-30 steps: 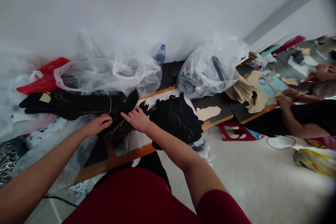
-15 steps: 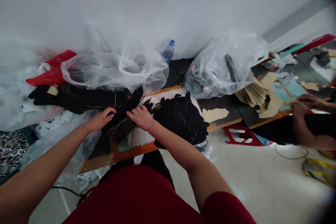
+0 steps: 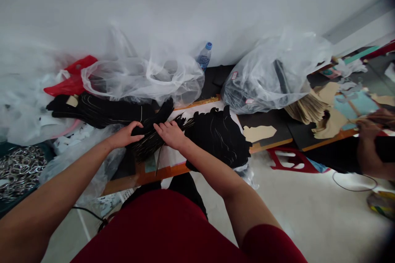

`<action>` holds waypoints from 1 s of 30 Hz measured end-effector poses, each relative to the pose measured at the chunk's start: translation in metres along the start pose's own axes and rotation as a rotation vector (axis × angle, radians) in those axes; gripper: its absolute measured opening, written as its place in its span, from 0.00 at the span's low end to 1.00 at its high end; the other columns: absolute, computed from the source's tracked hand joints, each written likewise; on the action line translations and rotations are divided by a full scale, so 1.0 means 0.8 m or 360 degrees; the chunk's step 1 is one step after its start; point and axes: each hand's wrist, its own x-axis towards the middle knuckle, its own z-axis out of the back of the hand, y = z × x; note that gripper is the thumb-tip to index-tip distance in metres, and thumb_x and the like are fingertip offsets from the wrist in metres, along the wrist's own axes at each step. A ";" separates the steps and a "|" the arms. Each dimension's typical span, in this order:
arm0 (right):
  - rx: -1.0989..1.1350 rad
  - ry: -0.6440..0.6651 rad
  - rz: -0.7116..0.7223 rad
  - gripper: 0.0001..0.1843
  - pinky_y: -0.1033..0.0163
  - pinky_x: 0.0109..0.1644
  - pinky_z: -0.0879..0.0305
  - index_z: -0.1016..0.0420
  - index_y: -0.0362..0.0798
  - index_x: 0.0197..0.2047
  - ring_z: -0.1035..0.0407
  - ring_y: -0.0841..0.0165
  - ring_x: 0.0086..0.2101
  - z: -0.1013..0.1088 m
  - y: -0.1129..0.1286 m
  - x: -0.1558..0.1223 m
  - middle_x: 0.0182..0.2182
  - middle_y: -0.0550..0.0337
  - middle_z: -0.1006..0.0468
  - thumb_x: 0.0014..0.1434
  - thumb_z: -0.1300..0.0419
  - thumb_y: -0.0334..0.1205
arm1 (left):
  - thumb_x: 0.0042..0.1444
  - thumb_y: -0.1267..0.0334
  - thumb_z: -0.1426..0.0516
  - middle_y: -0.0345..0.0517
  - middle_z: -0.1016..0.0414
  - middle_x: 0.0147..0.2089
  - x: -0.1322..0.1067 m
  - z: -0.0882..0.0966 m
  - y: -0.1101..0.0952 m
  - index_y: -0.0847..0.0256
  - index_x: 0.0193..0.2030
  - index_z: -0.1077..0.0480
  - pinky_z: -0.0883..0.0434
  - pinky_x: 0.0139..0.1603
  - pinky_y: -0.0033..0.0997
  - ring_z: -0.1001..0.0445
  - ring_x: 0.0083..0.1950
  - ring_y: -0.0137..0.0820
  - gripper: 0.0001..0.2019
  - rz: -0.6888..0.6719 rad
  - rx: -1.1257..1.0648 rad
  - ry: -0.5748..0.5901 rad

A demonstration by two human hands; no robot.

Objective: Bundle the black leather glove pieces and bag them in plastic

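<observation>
Slipping is the main risk here: the fanned bundle of thin black cut pieces [image 3: 150, 144] lies on a smooth white sheet [image 3: 168, 157] on the orange-edged table [image 3: 145, 177], and uneven pressure could let its layers slide apart or spill toward the table's near edge. The long black stack [image 3: 105, 111] touching its upper left and the scalloped black stack [image 3: 217, 136] just to its right crowd it, so a shift could mix loose pieces between them. A thin strip hanging from the bundle's underside could also catch and pull pieces out of line.

The left hand [image 3: 125, 135] lies palm-down on the bundle's upper side, fingers slightly curved. The right hand [image 3: 170, 134] rests on the fanned ends just beside it, fingers a little spread. The two hands are close but apart, both on the bundle; whether either is clamping or only pressing, the view cannot settle. Far right, a co-worker's hand [image 3: 367, 131] is near tan paper patterns [image 3: 330, 121].
</observation>
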 end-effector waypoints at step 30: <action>0.0070 -0.0041 -0.0026 0.28 0.45 0.62 0.34 0.38 0.36 0.76 0.29 0.52 0.56 -0.001 0.001 -0.002 0.60 0.39 0.21 0.78 0.55 0.29 | 0.61 0.40 0.50 0.52 0.22 0.61 0.015 0.003 0.024 0.55 0.57 0.31 0.31 0.71 0.48 0.25 0.64 0.46 0.26 0.0035 -0.0020 -0.0018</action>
